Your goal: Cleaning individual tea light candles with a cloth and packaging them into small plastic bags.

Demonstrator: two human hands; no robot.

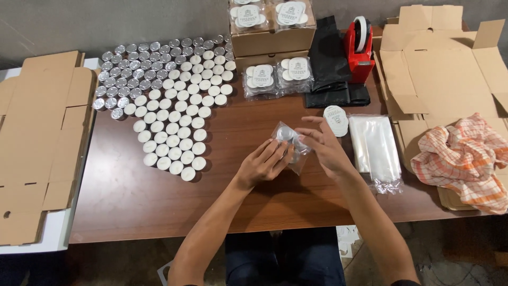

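Both my hands hold a small clear plastic bag [288,139] with several tea light candles inside, just above the brown table [159,201]. My left hand [263,163] grips it from below and my right hand [324,144] grips its right side, fingers spread. A large field of loose white tea lights [177,122] and silver-cupped ones [132,74] lies to the left. A stack of round white labels [336,119] and a pile of empty clear bags [375,145] lie just right of my right hand.
Two filled, labelled candle bags [278,77] lie in front of stacked cardboard boxes [272,39] at the back. A red tape dispenser [360,50] and black bags [330,69] stand beside them. Flat cardboard [37,137] lies left, more cardboard [450,69] and an orange checked cloth [465,159] right.
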